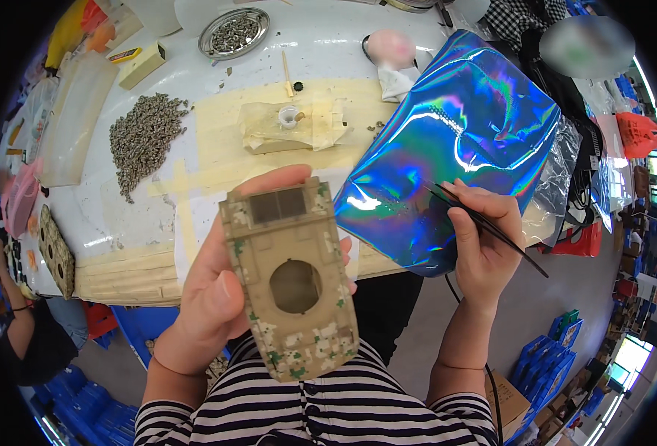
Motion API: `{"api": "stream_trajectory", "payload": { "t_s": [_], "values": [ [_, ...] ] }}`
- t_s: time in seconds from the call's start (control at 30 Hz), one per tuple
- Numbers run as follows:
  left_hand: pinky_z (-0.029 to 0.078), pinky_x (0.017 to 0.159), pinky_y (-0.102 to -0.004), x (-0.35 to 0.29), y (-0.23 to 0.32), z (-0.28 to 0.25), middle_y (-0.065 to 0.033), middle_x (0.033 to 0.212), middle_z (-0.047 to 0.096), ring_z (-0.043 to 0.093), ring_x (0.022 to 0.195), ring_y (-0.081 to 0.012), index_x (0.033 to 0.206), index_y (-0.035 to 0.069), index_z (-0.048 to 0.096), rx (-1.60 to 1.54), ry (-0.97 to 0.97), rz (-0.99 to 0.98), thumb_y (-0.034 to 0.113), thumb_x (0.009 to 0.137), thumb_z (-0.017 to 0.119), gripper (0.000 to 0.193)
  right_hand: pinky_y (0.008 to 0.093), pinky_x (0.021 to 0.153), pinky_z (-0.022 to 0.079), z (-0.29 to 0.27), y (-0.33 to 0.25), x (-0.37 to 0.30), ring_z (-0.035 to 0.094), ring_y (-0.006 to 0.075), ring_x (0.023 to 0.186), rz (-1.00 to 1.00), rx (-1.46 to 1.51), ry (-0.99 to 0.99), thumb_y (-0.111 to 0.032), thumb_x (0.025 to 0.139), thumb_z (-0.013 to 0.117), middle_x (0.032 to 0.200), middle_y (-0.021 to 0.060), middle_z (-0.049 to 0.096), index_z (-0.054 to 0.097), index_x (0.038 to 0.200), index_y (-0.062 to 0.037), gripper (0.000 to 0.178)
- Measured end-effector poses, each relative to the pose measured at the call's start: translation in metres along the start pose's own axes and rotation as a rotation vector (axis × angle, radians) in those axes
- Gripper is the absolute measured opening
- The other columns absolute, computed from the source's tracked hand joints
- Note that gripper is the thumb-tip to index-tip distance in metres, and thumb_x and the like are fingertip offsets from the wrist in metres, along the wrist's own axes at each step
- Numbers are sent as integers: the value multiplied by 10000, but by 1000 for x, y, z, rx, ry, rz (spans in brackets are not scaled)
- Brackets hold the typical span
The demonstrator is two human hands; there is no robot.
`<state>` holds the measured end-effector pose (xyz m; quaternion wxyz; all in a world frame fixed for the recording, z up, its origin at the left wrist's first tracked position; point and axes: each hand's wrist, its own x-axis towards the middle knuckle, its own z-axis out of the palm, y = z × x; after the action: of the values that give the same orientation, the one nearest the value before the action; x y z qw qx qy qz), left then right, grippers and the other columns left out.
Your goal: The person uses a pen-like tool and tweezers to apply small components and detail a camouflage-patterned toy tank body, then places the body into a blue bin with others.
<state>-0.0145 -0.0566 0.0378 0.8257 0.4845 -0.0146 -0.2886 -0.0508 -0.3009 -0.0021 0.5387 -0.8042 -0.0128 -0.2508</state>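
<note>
Left hand (220,279), lower centre of the frame: grips a tan camouflage-patterned vehicle shell (291,244), thumb at its left side, fingertips showing at its right edge. The shell shows one large round opening and a dark rectangular panel near its upper end. Right hand (492,241), right of centre: holds dark tweezers (498,232), tips directed left, in front of an iridescent blue sheet (462,141). Upper left: a loose pile of small metal parts (144,141). Top, left of centre: a round metal dish (204,46) containing similar parts. Upper centre: a wrapped block (265,137) bearing a small white cup (289,115).
</note>
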Motion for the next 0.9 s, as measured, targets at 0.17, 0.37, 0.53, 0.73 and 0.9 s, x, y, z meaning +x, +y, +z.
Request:
{"api": "stream_trajectory", "payload": {
  "t_s": [0.17,0.37,0.53,0.73,0.9],
  "values": [
    [337,1051,-446,19,-16,14,-187,1051,577,631,893,-267,1464,90,78,18,-44,-43,677,809,446,953,394,853,511,4,1,1,667,261,873,-153,-202,-36,-3,718,744,884,145,671,612,868,4,200],
    [379,997,-425,25,-27,15,-202,1170,555,604,977,-271,1472,101,51,-1,-46,-59,650,850,389,896,405,826,529,6,4,2,665,269,840,-299,-333,-54,4,664,761,865,140,675,618,848,-16,234],
    [323,1050,-422,27,-26,14,-192,1164,562,609,968,-271,1472,97,41,18,-46,-57,657,850,372,900,405,818,536,7,2,4,664,260,820,-305,-369,-78,2,658,763,858,130,675,618,838,-20,232],
    [219,1115,-423,28,-27,12,-184,1140,571,615,958,-271,1470,92,32,40,-63,-57,665,844,369,914,406,813,539,7,2,4,663,258,809,-303,-394,-86,-13,658,768,849,122,672,618,827,-25,226],
    [218,1115,-420,28,-26,12,-175,1142,572,616,956,-270,1471,98,35,24,-53,-76,677,833,379,927,405,808,541,8,2,5,662,259,797,-306,-403,-95,-25,662,770,847,117,671,618,825,-29,223]
  ]
}}
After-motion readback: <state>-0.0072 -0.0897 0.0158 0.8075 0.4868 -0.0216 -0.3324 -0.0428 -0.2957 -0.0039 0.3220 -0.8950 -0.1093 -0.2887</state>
